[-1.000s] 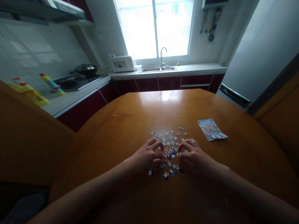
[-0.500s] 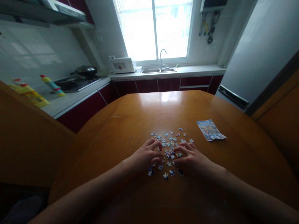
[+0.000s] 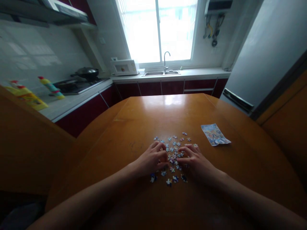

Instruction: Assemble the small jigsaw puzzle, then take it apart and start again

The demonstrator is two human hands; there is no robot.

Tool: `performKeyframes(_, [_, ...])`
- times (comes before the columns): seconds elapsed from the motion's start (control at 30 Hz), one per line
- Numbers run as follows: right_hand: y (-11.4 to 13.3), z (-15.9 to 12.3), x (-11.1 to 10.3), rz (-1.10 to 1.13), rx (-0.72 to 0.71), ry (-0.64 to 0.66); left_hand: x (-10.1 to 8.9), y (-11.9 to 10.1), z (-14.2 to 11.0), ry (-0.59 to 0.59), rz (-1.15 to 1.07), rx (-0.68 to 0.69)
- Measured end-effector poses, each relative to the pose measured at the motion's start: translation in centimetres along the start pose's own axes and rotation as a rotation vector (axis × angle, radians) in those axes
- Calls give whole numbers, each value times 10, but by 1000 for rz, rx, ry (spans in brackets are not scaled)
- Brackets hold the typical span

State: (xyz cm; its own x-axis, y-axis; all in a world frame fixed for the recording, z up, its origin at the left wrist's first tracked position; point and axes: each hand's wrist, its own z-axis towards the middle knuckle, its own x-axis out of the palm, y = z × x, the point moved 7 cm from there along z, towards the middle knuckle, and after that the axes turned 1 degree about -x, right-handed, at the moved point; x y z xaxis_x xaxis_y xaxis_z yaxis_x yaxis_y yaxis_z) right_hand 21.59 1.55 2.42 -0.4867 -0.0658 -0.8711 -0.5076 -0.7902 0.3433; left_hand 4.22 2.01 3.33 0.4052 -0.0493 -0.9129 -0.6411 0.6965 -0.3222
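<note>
Centrally, the left hand (image 3: 152, 159) and right hand (image 3: 197, 162) flank scattered puzzle pieces (image 3: 169, 182) on the desk (image 3: 134, 121). Both hands' fingers are curved and apart.

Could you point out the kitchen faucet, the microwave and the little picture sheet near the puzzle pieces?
Faucet (image 3: 165, 63): head view, its upright stem.
Microwave (image 3: 124, 67): head view, its front door.
Picture sheet (image 3: 215, 134): head view, middle of its printed face.

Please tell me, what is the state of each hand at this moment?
Left hand: fingers curled at the puzzle pieces; cannot tell if it holds one.
Right hand: fingers partly spread over the pieces; cannot tell if it holds one.
</note>
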Motion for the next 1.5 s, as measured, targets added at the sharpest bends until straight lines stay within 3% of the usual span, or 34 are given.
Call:
performKeyframes(0.3, [0, 0, -1, 54, 18, -9, 4, -10, 3, -70, 136, 148])
performKeyframes(0.4, [-1, 0, -1, 63, 28, -20, -3, -11, 3, -143, 206, 191])
performKeyframes(0.57, [-3, -1, -2, 44, 37, -36, -41, 21, -19, -323, 347, 104])
performKeyframes(0.7, [3, 1, 0, 27, 27, -20, -53, 47, -49, -270, 374, 44])
performKeyframes(0.8, [12, 1, 7, 7, -10, 20, -48, 50, -60, -170, 315, 29])
performKeyframes(0.9, [16, 1, 14, -5, -34, 45, -46, 39, -57, -235, 252, 10])
performKeyframes(1.0, [16, 0, 17, -8, -36, 49, -35, 19, -39, -251, 183, 8])
performKeyframes(1.17, [15, 0, 16, -26, -34, 32, -4, -8, -3, -103, 69, -14])
performKeyframes(1.37, [17, 0, 18, -17, -40, 72, 13, -1, 9, -23, -61, -169])
performKeyframes(1.5, [18, 2, 12, 2, -42, 48, 16, 1, 9, -46, -112, -239])
